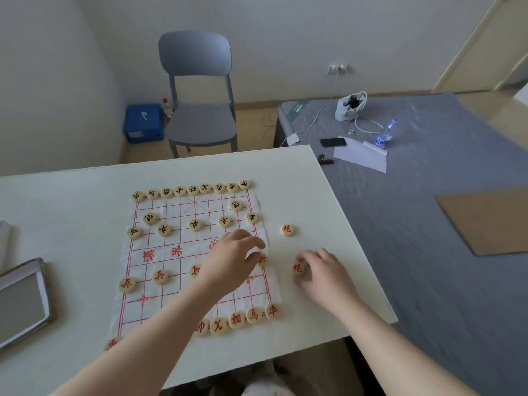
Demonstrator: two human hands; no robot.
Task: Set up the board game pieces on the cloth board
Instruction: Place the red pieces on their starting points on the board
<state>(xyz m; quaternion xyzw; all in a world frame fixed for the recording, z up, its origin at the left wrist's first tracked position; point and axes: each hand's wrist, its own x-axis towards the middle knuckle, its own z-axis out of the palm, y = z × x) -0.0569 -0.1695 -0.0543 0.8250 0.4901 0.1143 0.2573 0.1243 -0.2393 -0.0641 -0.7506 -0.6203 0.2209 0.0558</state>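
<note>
A white cloth board [177, 250] with red grid lines lies on the white table. Black-lettered wooden discs fill its far rows; red-lettered discs stand on the near rows. My left hand [231, 258] reaches across the board and pinches a red soldier disc [262, 260] at the right edge. My right hand [323, 270] is off the cloth to the right, fingers curled round a red cannon disc [297, 268]. Another red cannon disc [287, 229] lies loose on the table beyond it. My left forearm hides part of the near row.
A grey tablet case [20, 298] lies at the table's left edge. A grey chair [200, 110] and a blue box [144, 122] stand behind the table. A grey bed on the right holds a phone [333, 142], a water bottle [384, 137], papers and cardboard [485, 221].
</note>
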